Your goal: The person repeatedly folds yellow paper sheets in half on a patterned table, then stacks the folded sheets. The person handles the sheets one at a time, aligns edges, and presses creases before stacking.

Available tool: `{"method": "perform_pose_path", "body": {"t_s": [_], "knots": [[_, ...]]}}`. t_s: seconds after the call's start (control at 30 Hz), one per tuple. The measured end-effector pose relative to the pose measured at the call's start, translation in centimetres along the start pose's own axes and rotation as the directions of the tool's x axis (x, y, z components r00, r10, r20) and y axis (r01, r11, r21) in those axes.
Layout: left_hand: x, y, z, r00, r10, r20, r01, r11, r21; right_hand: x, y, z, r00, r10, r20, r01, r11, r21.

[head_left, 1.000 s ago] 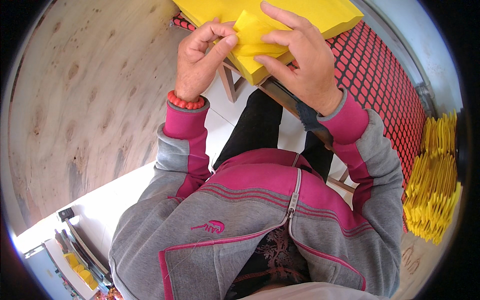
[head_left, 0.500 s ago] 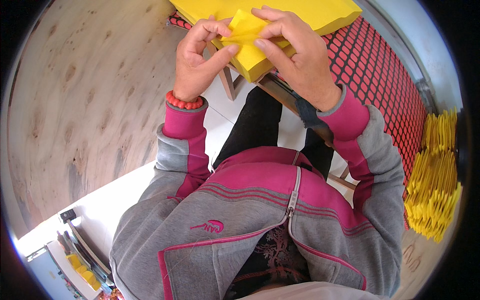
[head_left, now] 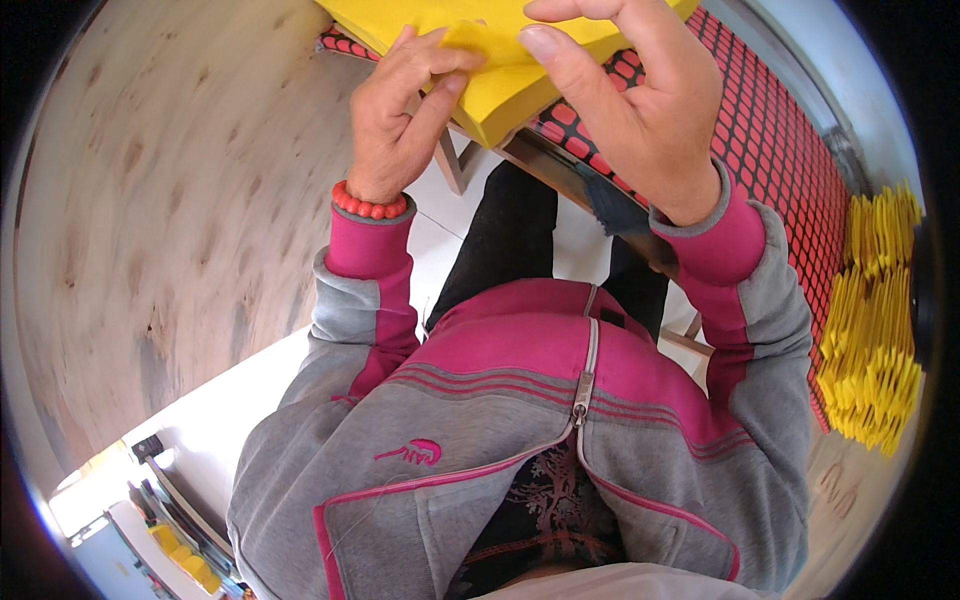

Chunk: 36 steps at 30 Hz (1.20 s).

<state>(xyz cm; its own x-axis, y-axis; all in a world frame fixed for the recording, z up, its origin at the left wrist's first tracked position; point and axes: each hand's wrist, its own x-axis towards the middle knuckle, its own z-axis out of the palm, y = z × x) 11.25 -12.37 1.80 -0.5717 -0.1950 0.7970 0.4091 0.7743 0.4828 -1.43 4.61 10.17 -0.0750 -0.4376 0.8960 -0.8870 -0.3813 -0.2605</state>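
Note:
My left hand (head_left: 408, 110), with a red bead bracelet at its wrist, pinches a folded piece of yellow paper (head_left: 463, 38) between thumb and fingers. That piece is raised over a larger stack of yellow paper (head_left: 495, 105), whose near corner juts past the edge of the surface under it. Thumb and forefinger apart, my right hand (head_left: 650, 105) hovers over the right part of the stack with nothing between them. The top edge of the picture cuts off its fingertips and the far side of the stack.
A red cloth with a black net pattern (head_left: 760, 150) covers the surface at right. Folded yellow paper pieces (head_left: 872, 350) stand in a dense row beyond it. Wooden legs (head_left: 448, 165) show beneath. At left is a large wood-grained board (head_left: 160, 220).
My right hand has let go of the folded paper and moved right, its fingers spreading. The left hand still holds the paper, now tipped over to the left.

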Motion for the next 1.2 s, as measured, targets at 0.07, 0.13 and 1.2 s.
{"method": "perform_pose_path", "body": {"t_s": [0.07,0.13,1.2], "knots": [[0.1,0.1,0.0,0.998,0.039,0.055,-0.04,0.999,0.016,-1.3,-1.5,-1.1,0.997,0.029,0.069,-0.027,0.999,-0.021],[0.3,-0.2,-0.3,0.99,0.087,0.107,-0.081,0.995,-0.055,-4.0,-3.3,-2.5,0.989,0.065,0.132,-0.061,0.997,-0.035],[1.5,0.5,-1.3,0.949,-0.238,0.208,0.284,0.93,-0.234,-21.2,-3.1,-5.5,0.746,0.362,0.559,-0.091,0.887,-0.454]]}}
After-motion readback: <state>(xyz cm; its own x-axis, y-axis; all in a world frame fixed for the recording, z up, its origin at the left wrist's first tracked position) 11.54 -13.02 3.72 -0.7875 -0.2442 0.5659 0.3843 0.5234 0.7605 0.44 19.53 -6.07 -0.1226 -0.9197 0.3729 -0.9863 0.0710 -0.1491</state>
